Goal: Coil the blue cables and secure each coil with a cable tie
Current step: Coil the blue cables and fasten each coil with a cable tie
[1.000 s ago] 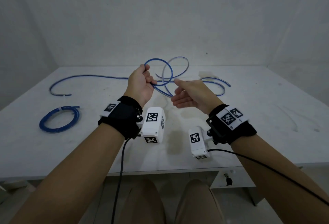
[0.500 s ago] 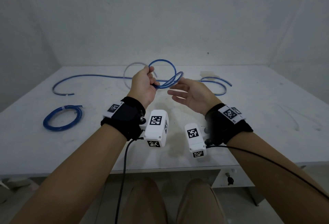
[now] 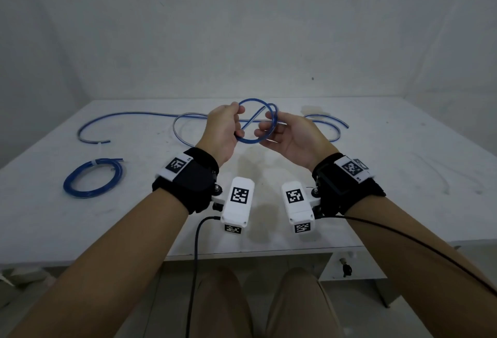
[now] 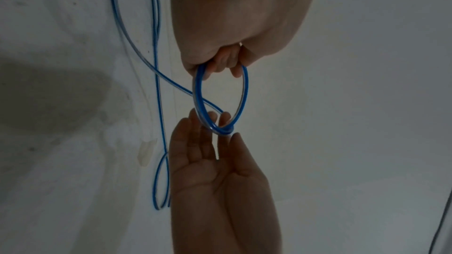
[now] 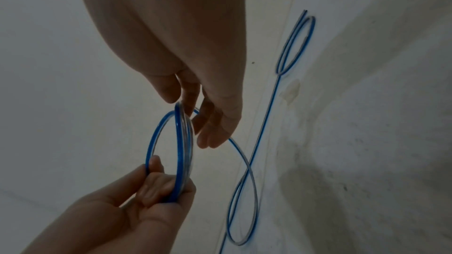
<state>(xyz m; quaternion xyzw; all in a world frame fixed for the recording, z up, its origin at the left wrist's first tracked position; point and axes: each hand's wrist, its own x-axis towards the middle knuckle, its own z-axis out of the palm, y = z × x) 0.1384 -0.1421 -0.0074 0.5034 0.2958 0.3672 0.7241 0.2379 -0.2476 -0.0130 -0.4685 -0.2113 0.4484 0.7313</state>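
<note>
A blue cable [image 3: 256,140] is wound into a small round coil held above the white table [image 3: 403,203]. My left hand [image 3: 238,122] grips the coil's left side with curled fingers [image 4: 225,67]. My right hand [image 3: 271,122] pinches the coil's right side between thumb and fingertips [image 5: 186,101], its other fingers fairly straight. The rest of the cable trails onto the table in a loose loop at the left [image 3: 121,118] and a curve at the right [image 3: 336,129]. A finished blue coil [image 3: 92,179] bound with a white tie lies at the left.
A small pale translucent thing [image 3: 312,109] lies at the back of the table, behind my right hand. Thin pale strips [image 3: 443,176] lie on the table's right part. Walls close the table in at the back and sides. Black camera leads hang from both wrists.
Both hands have come closer together. The wide open loops have been gathered into one small coil, and my right hand, open before, now pinches its right side.
</note>
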